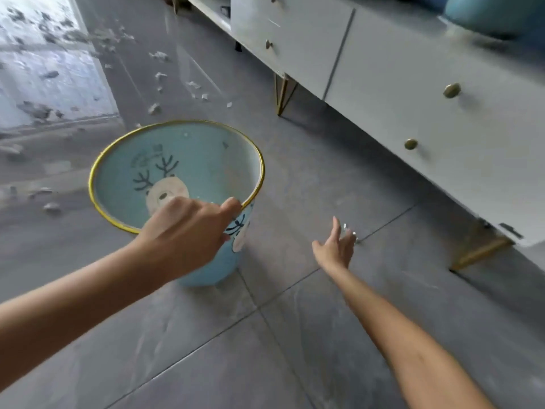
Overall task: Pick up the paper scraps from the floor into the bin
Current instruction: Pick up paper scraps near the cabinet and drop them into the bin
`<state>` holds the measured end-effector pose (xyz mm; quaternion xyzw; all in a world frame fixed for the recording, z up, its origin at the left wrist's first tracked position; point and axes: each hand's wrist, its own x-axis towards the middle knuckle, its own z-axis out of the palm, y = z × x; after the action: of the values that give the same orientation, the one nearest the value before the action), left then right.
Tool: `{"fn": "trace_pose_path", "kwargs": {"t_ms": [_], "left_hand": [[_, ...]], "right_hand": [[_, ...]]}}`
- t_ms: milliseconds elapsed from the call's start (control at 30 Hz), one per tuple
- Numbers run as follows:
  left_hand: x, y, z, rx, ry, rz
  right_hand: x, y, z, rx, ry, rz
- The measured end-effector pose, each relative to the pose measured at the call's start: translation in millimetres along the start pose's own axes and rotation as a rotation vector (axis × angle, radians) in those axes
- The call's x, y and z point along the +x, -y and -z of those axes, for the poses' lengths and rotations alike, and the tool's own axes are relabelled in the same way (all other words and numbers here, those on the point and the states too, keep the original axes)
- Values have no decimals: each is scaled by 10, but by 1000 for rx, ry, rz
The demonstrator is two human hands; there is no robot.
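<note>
A light blue bin (165, 160) with a gold rim and a reindeer drawing stands tilted on the grey tiled floor. My left hand (188, 231) grips its near rim, fingers curled over the edge. My right hand (336, 246) reaches low over the floor to the right of the bin, fingers stretched out, touching a small white paper scrap (352, 233) partly hidden behind the fingers. Several white paper scraps (159, 76) lie scattered on the floor beyond the bin.
A white cabinet (398, 93) with brass knobs and gold hairpin legs (283, 93) runs along the right. More scraps (51, 206) lie at the left, and a pale patterned rug (44, 69) lies at the far left.
</note>
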<state>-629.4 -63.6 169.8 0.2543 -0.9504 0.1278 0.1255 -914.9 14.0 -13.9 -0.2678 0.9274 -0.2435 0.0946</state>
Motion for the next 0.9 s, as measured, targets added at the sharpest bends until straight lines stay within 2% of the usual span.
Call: {"fn": "trace_pose_path", "kwargs": {"t_ms": [100,200,400,567,700,900], "left_hand": [[99,-77,-150,2,40,-12],[161,-64,-252,-2,92,6],[165,68,-230,14,122,38],[-40,207,-194,-2,149,95],[-178,359,-155,24,164,103],[-372,610,-108,53,141,110]], "right_hand": [[426,-392,-11,-153,103,-109],[631,-459,-153,-190,160,-140],[954,-51,-434,-135,92,-88],[1390,318,-572,-77,156,-94],[1493,624,-736,-116,268,47],[857,1259,-1162,-246,319,379]]}}
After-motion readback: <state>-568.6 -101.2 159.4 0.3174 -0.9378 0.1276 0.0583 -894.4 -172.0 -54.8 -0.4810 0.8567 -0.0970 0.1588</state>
